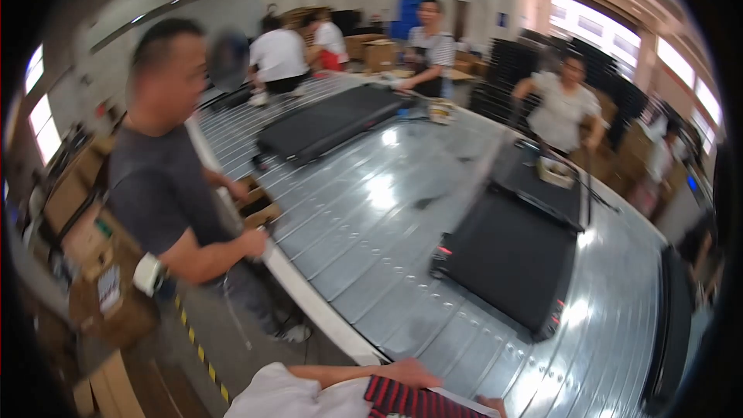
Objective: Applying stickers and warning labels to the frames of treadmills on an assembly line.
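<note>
At the lower edge my left hand (pixel 416 373) reaches in from a white sleeve and lies at the near edge of the metal roller table (pixel 348 286). Its fingers look laid flat, holding nothing I can see. Only a small part of my right hand (pixel 492 404) shows, by the bottom rim, with its fingers mostly hidden. Red and black striped cloth (pixel 406 399) lies between the two hands. Farther up the table rests a flat black panel (pixel 507 251) with red bits at its corners, apart from both hands.
A co-worker in grey (pixel 159 186) stands at the left table edge beside an open carton (pixel 257 205). Another long black panel (pixel 333 124) lies at the far left. Other people work at the far side. A small tub (pixel 556 172) sits near the right edge.
</note>
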Demonstrator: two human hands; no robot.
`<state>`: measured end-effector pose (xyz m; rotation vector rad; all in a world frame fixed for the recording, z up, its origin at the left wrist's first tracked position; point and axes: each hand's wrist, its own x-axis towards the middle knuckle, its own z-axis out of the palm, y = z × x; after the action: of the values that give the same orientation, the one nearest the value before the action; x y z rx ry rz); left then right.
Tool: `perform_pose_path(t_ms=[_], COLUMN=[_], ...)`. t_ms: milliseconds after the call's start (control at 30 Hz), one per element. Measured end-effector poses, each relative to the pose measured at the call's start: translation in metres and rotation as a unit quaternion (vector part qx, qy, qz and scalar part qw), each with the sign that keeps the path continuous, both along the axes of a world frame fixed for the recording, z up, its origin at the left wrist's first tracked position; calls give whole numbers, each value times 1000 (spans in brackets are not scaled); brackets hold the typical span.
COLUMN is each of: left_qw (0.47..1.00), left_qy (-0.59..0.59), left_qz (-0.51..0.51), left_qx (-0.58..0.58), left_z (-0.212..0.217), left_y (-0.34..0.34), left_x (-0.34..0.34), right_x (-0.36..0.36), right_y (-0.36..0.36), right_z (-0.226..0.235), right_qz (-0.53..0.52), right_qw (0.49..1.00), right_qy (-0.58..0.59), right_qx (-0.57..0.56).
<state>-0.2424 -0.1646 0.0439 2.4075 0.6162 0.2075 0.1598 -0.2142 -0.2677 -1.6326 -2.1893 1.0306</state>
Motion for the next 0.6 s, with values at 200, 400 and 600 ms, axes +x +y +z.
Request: perform_pose_path(t_ms=[200,400,600], left_qw=[998,993,988], left_qy=[-46,-93,-125], left_qz=[33,46,39], left_qx=[28,53,76], left_z=[5,12,-3], left_y=[16,20,28], left_x=[-65,-102,-101], right_x=[-199,-273,-267], right_y=[48,76,76], right_z=[134,198,207], right_qz=[-183,-86,-61], right_qw=[963,981,975], right_qy=[112,96,159], right_qx=[-164,-148,-140])
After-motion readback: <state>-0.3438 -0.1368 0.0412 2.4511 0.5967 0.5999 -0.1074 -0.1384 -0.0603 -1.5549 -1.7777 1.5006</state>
